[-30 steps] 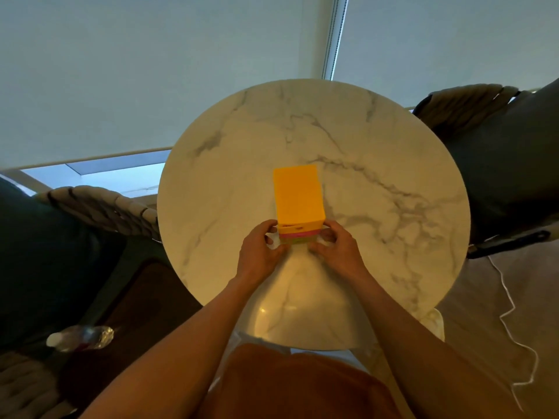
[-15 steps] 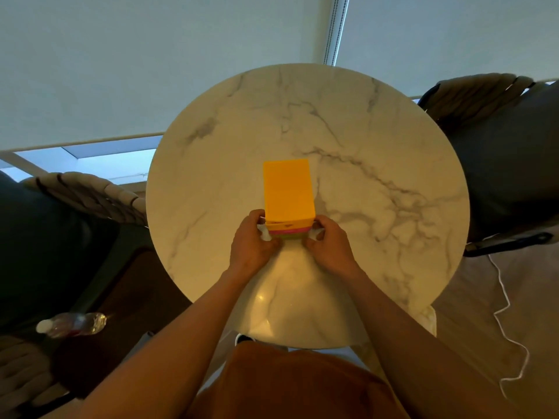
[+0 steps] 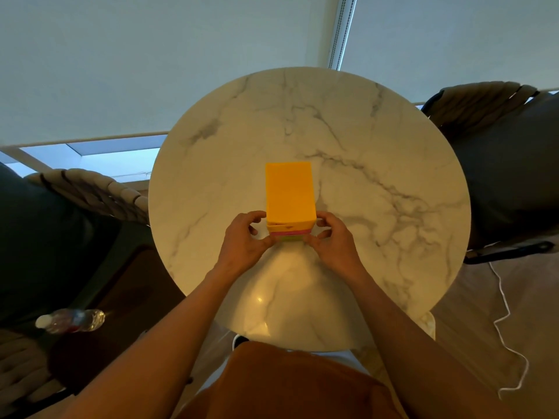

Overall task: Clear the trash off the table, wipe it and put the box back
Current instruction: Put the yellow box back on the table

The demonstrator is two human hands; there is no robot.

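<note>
A tall orange-yellow rectangular box [image 3: 289, 192] with pink and green bands at its base stands upright near the middle of a round white marble surface [image 3: 378, 182]. The left hand [image 3: 242, 241] and right hand [image 3: 332, 240] flank its lower near end, curled fingers and thumbs grasping the box's bottom corners from either side.

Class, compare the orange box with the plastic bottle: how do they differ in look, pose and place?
The orange box is opaque and flat-sided; the plastic bottle is clear and rounded. The box stands upright on the marble table; the bottle lies on its side off the table. The left hand and right hand touch the box; nothing touches the bottle.
</note>
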